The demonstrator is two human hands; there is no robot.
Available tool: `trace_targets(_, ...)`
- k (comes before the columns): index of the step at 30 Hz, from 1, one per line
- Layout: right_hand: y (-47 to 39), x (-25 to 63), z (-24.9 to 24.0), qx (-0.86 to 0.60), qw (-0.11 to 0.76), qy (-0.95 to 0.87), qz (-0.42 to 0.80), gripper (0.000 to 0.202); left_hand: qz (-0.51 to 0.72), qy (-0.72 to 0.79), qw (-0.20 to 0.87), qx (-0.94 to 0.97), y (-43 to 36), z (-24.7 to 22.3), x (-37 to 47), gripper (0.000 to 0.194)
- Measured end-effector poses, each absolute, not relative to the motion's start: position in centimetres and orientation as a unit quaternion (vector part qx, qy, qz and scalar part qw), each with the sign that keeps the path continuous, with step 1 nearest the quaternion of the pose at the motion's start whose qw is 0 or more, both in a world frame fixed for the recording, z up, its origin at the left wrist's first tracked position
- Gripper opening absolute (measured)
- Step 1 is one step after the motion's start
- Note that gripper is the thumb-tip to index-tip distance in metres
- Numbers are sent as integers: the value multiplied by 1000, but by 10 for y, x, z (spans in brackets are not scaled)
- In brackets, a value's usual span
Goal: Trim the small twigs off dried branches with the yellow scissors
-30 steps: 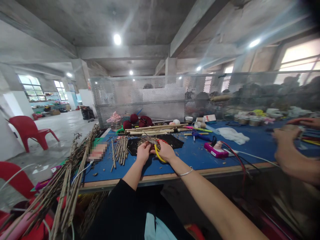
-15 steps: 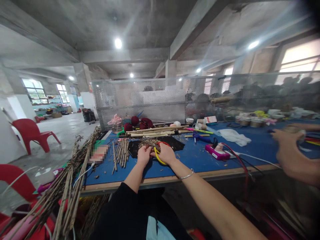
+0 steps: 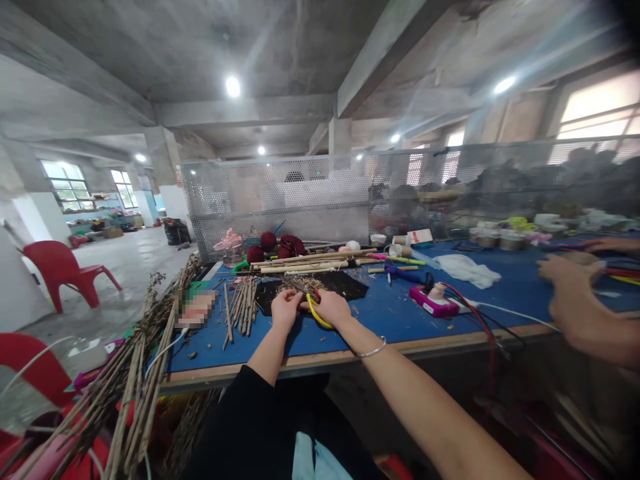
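My right hand [image 3: 333, 308] is closed around a pair of scissors [image 3: 317, 313]. Their yellow handle loop curves out below my fingers, and a bit of red shows on top. Close against it, my left hand [image 3: 285, 311] is closed in a pinch at the scissor blades; whatever it pinches is too small to make out. Both hands are over a black cloth [image 3: 350, 285] covered with small brown plant clippings [image 3: 299, 283]. Left of the cloth lie several cut stems [image 3: 245, 305] in a loose row.
Long dry branches [image 3: 145, 347] lean across the table's left edge beside a blurred-out phone-like object [image 3: 196, 308]. Pale sticks [image 3: 305, 268] and dark red balls [image 3: 256, 254] lie behind. A purple power strip [image 3: 433, 303] is rightward, near a co-worker's hand [image 3: 570, 280].
My right hand has squeezed the scissors; the red handle that stuck out is now mostly covered. My left hand has shifted slightly left. The view has tilted a little.
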State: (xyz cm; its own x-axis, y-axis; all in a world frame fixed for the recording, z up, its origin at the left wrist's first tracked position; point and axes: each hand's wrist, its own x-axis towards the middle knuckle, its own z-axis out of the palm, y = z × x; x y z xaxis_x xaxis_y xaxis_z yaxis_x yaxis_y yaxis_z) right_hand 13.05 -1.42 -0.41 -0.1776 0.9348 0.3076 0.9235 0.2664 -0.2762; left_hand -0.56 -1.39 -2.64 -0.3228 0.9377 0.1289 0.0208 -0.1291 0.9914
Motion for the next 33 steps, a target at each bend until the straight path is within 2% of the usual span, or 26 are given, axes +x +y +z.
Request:
trace_targets(6, -13, 130, -7, -613, 206, -762, 5, 57, 627, 540, 364, 428, -13, -26, -6, 34)
trace_targets(16, -2, 132, -17, -561, 252, -788, -28, 70, 644, 515, 376, 423, -17, -22, -7, 40)
trace_targets(22, 1, 134, -20, -551, 249, -796, -18, 65, 625, 517, 362, 460, -17, -23, -8, 35)
trace_targets(33, -2, 135, -17, -526, 257, -811, -8, 60, 640, 459, 443, 428, -18, -19, -4, 20)
